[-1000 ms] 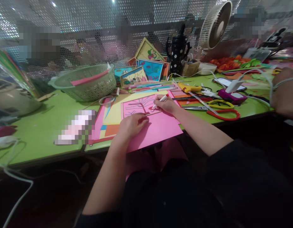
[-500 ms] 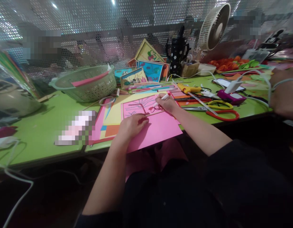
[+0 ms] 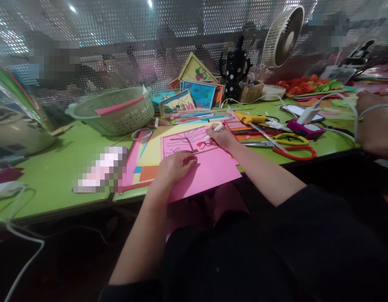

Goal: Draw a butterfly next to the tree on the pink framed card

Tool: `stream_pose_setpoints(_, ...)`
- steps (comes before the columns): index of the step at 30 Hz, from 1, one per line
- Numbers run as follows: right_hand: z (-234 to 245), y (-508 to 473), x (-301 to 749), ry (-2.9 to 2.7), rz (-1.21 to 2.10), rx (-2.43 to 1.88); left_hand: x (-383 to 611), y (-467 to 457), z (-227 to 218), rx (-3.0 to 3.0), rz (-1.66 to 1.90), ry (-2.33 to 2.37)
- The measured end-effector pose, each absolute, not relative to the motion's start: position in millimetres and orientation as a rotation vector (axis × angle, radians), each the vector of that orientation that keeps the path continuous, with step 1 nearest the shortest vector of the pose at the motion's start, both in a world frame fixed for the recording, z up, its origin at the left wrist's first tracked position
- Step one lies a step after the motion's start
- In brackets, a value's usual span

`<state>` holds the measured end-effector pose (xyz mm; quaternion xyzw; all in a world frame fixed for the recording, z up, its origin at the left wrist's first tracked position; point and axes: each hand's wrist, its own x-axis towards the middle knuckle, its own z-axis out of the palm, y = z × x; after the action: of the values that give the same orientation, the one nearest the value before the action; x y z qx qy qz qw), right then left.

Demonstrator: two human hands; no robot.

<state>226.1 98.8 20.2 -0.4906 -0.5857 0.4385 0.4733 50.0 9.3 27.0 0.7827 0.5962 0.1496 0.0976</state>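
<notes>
My right hand (image 3: pixel 221 136) is closed around a white marker (image 3: pixel 216 131) with a red end, its tip down by a drawing on the pink paper (image 3: pixel 209 172). Dark branching lines and a small red-filled outline (image 3: pixel 201 145) show within the drawing's frame. My left hand (image 3: pixel 178 164) lies on the same sheet, fingers resting loosely near a thin wooden stick (image 3: pixel 206 150) that crosses below the drawing. Under the pink paper are yellow (image 3: pixel 150 153) and other coloured sheets.
Scissors (image 3: pixel 294 151) and a yellow glue gun (image 3: pixel 249 117) lie to the right, beside a purple charger (image 3: pixel 307 129). Behind are framed pictures (image 3: pixel 198 94), a black flask (image 3: pixel 236 71) and a fan (image 3: pixel 283 37). A green basket (image 3: pixel 118 111) stands left. Another person's arm (image 3: pixel 374 126) is far right.
</notes>
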Motion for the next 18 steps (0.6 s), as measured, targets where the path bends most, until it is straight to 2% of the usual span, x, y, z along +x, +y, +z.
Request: stream_pose_setpoints(18, 16.3, 100.0, 226.7, -1.489, 1.057, -1.242, 48.0, 10.9, 25.3, 2.350, 0.460, 1.742)
